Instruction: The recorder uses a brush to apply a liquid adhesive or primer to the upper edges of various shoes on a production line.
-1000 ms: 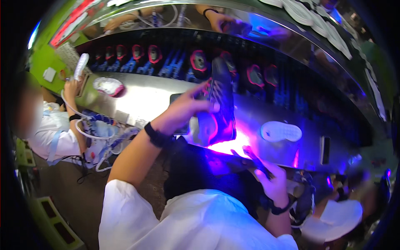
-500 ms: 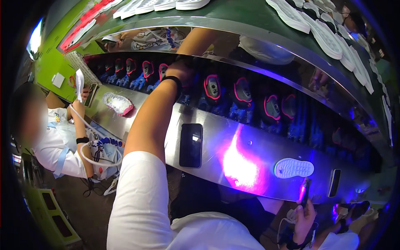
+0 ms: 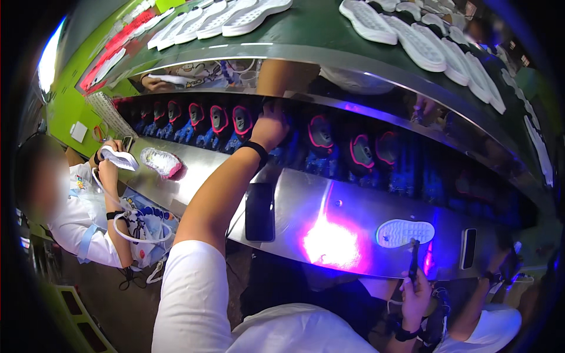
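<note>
My left hand point(image 3: 271, 126), with a black wristband, reaches into the dark channel under the overhanging ledge. Its fingers curl down in the row of grey shoe uppers with pink collars point(image 3: 321, 132), and what they hold is hidden. My right hand point(image 3: 416, 294) is closed around a slim black tool point(image 3: 414, 259), held nearly upright. The tool's tip overlaps the near edge of a white shoe sole point(image 3: 400, 233) lying on the metal bench point(image 3: 294, 194); whether they touch I cannot tell.
A dark phone point(image 3: 260, 212) lies on the bench left of a bright purple light patch point(image 3: 332, 244); another phone point(image 3: 468, 248) lies right. A white-and-pink shoe point(image 3: 162, 163) stands near a co-worker point(image 3: 88, 212) holding a white sole point(image 3: 120, 157). White soles point(image 3: 424, 47) line the green upper belt.
The row of uppers has shifted right, my left hand with it. My right hand has brought the black tool up to the sole. The co-worker's sole has turned from upright to flatter.
</note>
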Motion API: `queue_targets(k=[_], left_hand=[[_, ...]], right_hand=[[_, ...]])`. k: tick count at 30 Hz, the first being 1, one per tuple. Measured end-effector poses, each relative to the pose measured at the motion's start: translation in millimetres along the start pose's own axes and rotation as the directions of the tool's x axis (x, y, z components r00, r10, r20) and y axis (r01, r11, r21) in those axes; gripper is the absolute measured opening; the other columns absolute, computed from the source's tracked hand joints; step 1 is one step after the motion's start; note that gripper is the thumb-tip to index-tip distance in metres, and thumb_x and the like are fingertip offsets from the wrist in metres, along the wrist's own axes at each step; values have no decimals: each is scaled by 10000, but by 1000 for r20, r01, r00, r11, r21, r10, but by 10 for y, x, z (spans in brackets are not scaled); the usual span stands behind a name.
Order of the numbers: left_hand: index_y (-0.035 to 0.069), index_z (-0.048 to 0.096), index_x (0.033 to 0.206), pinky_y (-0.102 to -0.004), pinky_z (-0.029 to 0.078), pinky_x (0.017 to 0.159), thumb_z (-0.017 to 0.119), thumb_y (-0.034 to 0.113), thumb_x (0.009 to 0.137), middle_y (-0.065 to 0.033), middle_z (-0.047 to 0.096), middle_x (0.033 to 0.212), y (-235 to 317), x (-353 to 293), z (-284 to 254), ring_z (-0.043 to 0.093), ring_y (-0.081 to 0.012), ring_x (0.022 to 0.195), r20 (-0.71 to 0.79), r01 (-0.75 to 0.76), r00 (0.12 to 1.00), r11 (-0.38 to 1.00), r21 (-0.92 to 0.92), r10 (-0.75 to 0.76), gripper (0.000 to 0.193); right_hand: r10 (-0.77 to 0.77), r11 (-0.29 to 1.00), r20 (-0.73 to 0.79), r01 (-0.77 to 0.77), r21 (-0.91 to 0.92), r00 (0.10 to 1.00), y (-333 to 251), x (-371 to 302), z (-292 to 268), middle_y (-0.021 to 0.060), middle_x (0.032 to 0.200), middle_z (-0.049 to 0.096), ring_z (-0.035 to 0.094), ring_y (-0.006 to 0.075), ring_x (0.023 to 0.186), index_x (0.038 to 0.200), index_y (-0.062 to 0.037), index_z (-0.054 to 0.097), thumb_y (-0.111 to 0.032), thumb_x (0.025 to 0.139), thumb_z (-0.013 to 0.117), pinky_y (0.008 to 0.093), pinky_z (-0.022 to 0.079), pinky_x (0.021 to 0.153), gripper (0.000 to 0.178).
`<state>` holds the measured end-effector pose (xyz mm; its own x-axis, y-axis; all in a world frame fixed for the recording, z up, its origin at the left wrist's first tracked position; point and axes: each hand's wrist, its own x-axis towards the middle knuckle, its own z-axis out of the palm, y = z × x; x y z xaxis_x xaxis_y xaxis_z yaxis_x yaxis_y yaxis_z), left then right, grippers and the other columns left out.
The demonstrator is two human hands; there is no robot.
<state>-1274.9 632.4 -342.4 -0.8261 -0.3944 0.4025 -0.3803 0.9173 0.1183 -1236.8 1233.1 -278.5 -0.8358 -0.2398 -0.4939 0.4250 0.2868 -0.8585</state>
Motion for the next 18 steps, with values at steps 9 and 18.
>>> queue_targets(k=[9, 18], left_hand=[[2, 679, 1122, -539, 561, 864, 660, 471, 850, -238, 701, 1095, 1066, 383, 188, 674, -433, 1036, 345, 124, 928, 990, 66, -139, 542], [-15, 635, 1161, -361, 631, 777, 686, 203, 980, -118, 717, 1003, 884, -443, -487, 740, -231, 891, 697, 685, 694, -133, -716, -179, 288]], right_hand=[[50, 992, -53, -44, 114, 997, 53, -189, -216, 13, 862, 667, 503, 41, 574, 1296, 26, 624, -36, 956, 670, 214, 378, 493, 349], [-40, 999, 68, 39, 18, 997, 128, -221, -341, 40, 979, 711, 650, 93, 869, 1357, 33, 597, -19, 931, 666, 249, 515, 770, 435]])
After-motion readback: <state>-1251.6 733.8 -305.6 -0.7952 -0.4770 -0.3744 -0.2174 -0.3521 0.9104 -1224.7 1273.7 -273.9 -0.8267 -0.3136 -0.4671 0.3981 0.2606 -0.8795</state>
